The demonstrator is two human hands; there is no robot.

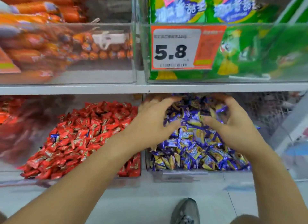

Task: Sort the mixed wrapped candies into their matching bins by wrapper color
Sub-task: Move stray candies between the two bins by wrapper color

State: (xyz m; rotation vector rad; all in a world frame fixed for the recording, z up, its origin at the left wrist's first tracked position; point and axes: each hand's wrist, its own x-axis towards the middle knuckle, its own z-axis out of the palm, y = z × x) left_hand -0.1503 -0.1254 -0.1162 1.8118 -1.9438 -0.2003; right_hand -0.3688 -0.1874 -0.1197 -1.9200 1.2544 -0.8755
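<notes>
Candies in purple wrappers (pixel 196 150) are filling the clear bin (pixel 183 175) on the lower shelf, beside a bin of red candies (pixel 83 137) — one purple piece (pixel 54 137) is lying among the red. Both hands are reaching into the purple heap: the left hand (pixel 150 122) is spreading its fingers wide and holding nothing, while the right hand (pixel 233 122) is curling its fingers around purple candies — blurred.

There is 1 view, from a camera on the person's head, looking forward and down at close range onto store shelving. Its wide angle bends the shelf edge (pixel 150 88) across the middle. The far upper shelf fills the top, the clear bins (pixel 183 175) of the lower shelf sit in the middle, and the floor (pixel 133 205) with a shoe (pixel 185 212) lies nearest, at the bottom.
</notes>
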